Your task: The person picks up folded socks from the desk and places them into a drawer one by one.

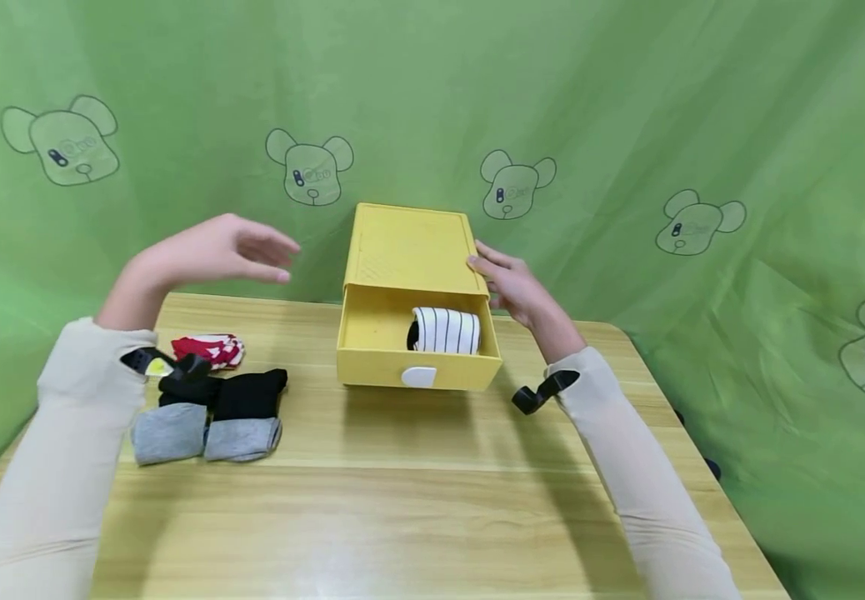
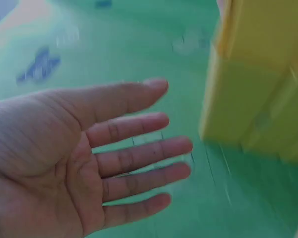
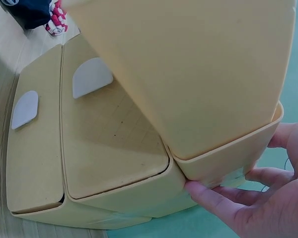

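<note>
A yellow drawer unit [image 1: 413, 250] stands at the back of the table, its top drawer [image 1: 372, 367] pulled out toward the front. Inside lies a folded white sock [image 1: 447, 331] with dark stripes and a black part. My right hand [image 1: 513, 285] rests on the unit's right side and top edge, and in the right wrist view its fingertips touch the casing. Off to the unit's left, in mid-air, is my left hand [image 1: 215, 250]. The left wrist view shows its palm with fingers extended and nothing in it.
On the left of the table lie folded black socks [image 1: 248, 395], grey ones [image 1: 170, 432] and a red-and-white patterned piece [image 1: 211, 350]. Two closed lower drawers [image 3: 114, 129] with white tabs sit under the pulled-out one. A green curtain [image 1: 417, 100] hangs right behind the table.
</note>
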The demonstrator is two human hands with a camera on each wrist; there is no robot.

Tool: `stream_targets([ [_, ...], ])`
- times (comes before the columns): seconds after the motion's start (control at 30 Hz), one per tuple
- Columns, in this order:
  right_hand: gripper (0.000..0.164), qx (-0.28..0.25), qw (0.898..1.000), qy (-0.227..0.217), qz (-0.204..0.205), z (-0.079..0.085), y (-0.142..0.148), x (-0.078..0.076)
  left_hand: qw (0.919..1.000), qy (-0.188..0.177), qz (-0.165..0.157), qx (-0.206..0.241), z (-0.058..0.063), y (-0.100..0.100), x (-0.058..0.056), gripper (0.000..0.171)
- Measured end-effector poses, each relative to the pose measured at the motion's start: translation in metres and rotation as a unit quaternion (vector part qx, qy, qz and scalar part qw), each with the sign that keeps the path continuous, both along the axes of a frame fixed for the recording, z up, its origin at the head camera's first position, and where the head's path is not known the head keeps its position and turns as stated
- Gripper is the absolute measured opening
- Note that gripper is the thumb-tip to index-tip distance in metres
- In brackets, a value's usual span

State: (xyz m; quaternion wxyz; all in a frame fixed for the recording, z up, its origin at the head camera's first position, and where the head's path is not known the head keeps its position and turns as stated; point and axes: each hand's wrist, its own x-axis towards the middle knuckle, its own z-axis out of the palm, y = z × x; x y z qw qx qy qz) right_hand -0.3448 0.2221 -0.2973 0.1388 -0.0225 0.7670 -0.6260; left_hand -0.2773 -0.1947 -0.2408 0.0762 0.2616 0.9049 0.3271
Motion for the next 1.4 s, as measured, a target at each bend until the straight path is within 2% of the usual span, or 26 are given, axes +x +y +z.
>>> stream_targets([
  [0.13, 0.066, 0.001, 1.000, -0.003, 0.003, -0.001, 0.000, -0.001, 0.9982, -0.020, 0.055, 0.010, -0.036, -0.039, -0.009, 0.050],
  [0.37, 0.066, 0.007, 1.000, -0.004, 0.006, -0.001, 0.000, -0.002, 0.9926, -0.056, 0.108, 0.002, -0.095, -0.086, -0.026, 0.047],
  [0.5, 0.066, 0.007, 1.000, -0.003, 0.004, -0.001, 0.001, -0.002, 0.9898, -0.065, 0.127, -0.009, -0.119, -0.100, -0.032, 0.044],
  [0.63, 0.065, 0.005, 1.000, -0.004, 0.000, -0.001, 0.001, -0.002, 0.9892, -0.063, 0.127, -0.035, -0.136, -0.107, -0.037, 0.039],
  [0.87, 0.066, 0.003, 1.000, 0.001, -0.002, -0.002, 0.001, 0.000, 0.9882, -0.077, 0.094, -0.093, -0.156, -0.108, -0.042, 0.041],
  [1.1, 0.066, 0.005, 1.000, 0.002, -0.002, -0.003, 0.003, 0.002, 0.9876, -0.096, 0.077, -0.098, -0.159, -0.101, -0.042, 0.042],
  [1.2, 0.065, 0.003, 1.000, 0.002, -0.003, -0.002, 0.002, 0.001, 0.9862, -0.100, 0.073, -0.110, -0.159, -0.103, -0.045, 0.042],
  [1.4, 0.066, 0.005, 1.000, -0.001, -0.003, -0.002, 0.000, 0.000, 0.9822, -0.134, 0.074, -0.109, -0.165, -0.114, -0.052, 0.046],
])
